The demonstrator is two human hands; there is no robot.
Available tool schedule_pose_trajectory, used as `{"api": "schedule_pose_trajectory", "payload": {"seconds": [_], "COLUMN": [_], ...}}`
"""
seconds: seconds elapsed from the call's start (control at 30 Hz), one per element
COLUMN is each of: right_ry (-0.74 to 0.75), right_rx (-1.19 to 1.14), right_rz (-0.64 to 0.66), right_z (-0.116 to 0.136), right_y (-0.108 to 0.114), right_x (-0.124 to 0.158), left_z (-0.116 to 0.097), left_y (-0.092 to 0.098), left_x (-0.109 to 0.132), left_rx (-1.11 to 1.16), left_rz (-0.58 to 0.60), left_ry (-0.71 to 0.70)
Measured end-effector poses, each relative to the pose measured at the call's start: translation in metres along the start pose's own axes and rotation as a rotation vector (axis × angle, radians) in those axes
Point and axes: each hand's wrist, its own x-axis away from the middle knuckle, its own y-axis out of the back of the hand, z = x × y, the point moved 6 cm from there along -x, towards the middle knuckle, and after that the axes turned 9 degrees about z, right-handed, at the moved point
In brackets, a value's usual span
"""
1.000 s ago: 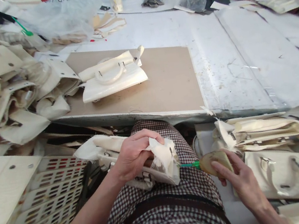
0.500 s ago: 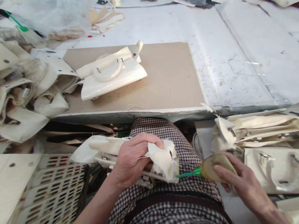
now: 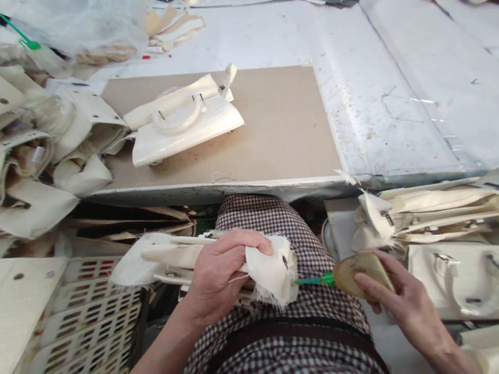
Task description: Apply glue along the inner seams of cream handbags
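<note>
Head view.

- Left hand [image 3: 219, 275]: over the lap, fingers curled tightly round a cream bag piece [image 3: 271, 273], thumb pressed on top. The piece lies across the checked apron [image 3: 278, 361]; its frayed fabric end juts right of the fist, and the rest trails left.
- Right hand [image 3: 400, 302]: fingers wrapped round the body of a yellowish squeeze bottle [image 3: 359, 272], held sideways. Its green nozzle [image 3: 315, 280] points left and touches the frayed end of the piece.
- Brown board [image 3: 277, 125]: flat on the white table [image 3: 377, 63], beyond the lap. A cream bag panel with a curved handle [image 3: 182, 125] rests on its left part.
- Stack of cream panels [image 3: 449, 211]: just right of the bottle hand.
- Pale slotted crate [image 3: 79, 343]: lower left, beside the left forearm.
</note>
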Motion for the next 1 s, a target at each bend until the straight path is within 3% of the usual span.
{"api": "schedule_pose_trajectory", "payload": {"seconds": [0.13,0.33,0.6,1.0], "right_ry": [0.018,-0.05,-0.112,-0.187], "right_rx": [-0.007,-0.039,-0.242,-0.469], "right_rz": [-0.028,0.057,0.165,0.17], "right_z": [0.004,0.007,-0.003,-0.004], "right_y": [0.0,-0.004,-0.012,-0.024], "right_x": [0.0,0.001,0.01,0.035], "left_z": [-0.001,-0.009,-0.019,-0.019], "left_y": [0.0,-0.004,-0.011,-0.007], "left_x": [0.005,0.012,0.026,0.032], "left_rx": [0.004,0.053,-0.053,-0.032], "left_rz": [-0.028,-0.064,0.007,-0.046], "left_ry": [0.028,0.067,-0.009,0.011]}}
